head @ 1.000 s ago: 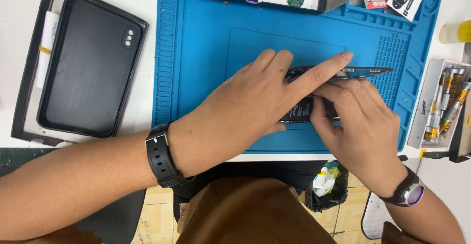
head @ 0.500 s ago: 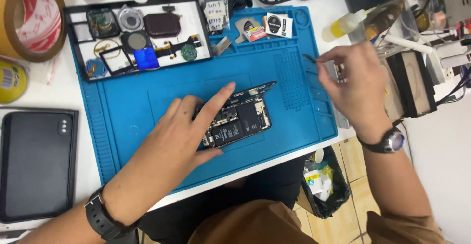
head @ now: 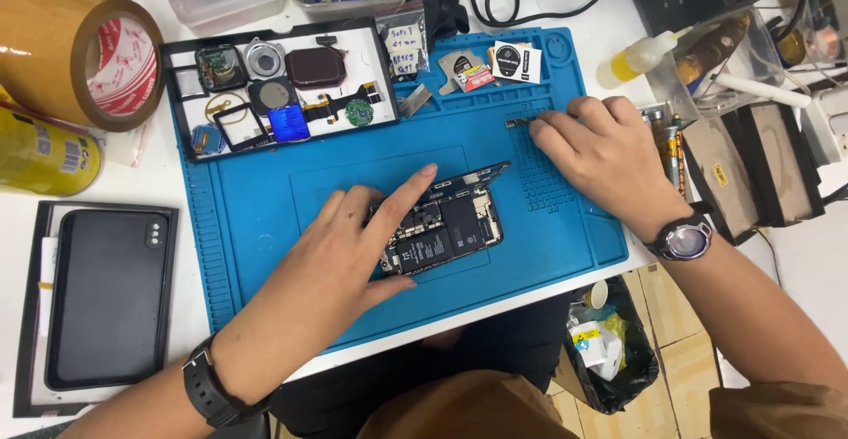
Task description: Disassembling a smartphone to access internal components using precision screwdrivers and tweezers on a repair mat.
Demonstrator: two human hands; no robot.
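Note:
An opened phone (head: 450, 225) with its battery and boards bare lies on the blue work mat (head: 265, 227). My left hand (head: 344, 258) rests flat on the phone's left half, index finger stretched along its top edge. My right hand (head: 605, 156) is at the mat's upper right over the ribbed section, fingers pinched on a thin metal tool (head: 521, 123) whose tip touches the mat. Both wrists wear watches.
A black tray (head: 190, 143) of small parts sits at the mat's upper left. A roll of brown tape (head: 75, 50), a yellow can (head: 44, 156) and a black phone back in a box (head: 106, 293) lie left. Screwdrivers (head: 673, 152), a bottle (head: 640, 57) and boxes stand right.
My right hand has come down from above the mat's right edge onto the ribbed section with the tool. A second ago both hands were on the phone. My head view has shifted.

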